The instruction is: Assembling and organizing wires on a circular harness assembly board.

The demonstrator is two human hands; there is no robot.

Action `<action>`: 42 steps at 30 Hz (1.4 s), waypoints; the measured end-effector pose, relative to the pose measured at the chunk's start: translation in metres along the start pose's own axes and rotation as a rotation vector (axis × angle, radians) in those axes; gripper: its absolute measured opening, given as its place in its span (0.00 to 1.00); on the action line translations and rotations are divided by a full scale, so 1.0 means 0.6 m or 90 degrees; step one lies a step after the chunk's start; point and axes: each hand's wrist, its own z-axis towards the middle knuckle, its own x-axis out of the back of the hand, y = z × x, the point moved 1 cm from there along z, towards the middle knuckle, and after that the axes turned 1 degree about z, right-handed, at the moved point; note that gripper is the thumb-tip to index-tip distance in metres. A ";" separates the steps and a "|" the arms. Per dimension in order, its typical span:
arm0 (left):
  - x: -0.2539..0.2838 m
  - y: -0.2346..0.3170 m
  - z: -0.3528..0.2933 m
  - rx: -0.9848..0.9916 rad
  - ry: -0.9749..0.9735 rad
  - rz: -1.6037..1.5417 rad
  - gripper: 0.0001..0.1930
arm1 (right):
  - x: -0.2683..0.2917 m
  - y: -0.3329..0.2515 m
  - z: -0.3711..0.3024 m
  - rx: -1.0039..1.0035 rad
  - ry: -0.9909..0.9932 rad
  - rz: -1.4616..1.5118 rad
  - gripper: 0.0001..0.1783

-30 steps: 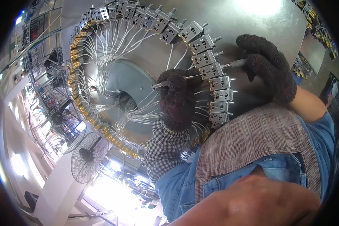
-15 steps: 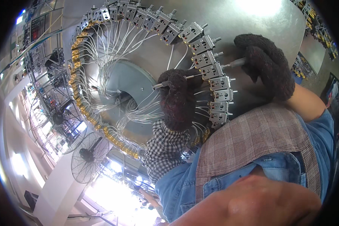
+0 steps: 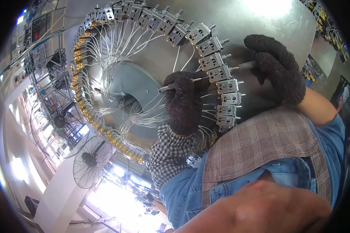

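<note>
Several small silver box-shaped units, which look like thermostats with short shafts and white leads, stand in a ring on a round metal table. My left hand, in a dark knit glove, is closed on a slim metal screwdriver inside the ring. Its thin blade reaches the inner side of one unit at the ring's right. Outside the ring, my right hand, gloved alike, grips a tool with a grey cylindrical handle. That tool's narrow tip meets the same unit's shaft; the exact contact is too small to tell.
Brass-coloured fittings line the left of the ring, with bundled white leads running to a grey central disc. Caged fans stand at lower left. More wired units lie at the upper right. Another person's arm shows below.
My right hand and its tool have shifted very slightly to the right. My left hand stays nearly still. The other person's arm at the bottom has moved.
</note>
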 end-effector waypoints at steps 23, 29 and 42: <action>0.009 -0.009 0.004 0.011 -0.038 0.014 0.14 | -0.013 0.029 -0.029 0.066 0.006 -0.020 0.22; 0.005 -0.006 -0.001 0.015 -0.030 -0.009 0.14 | -0.013 0.008 -0.026 -0.317 0.014 0.254 0.22; 0.012 0.004 -0.030 -0.136 -0.081 0.460 0.14 | 0.002 -0.002 -0.088 -0.237 0.076 0.250 0.24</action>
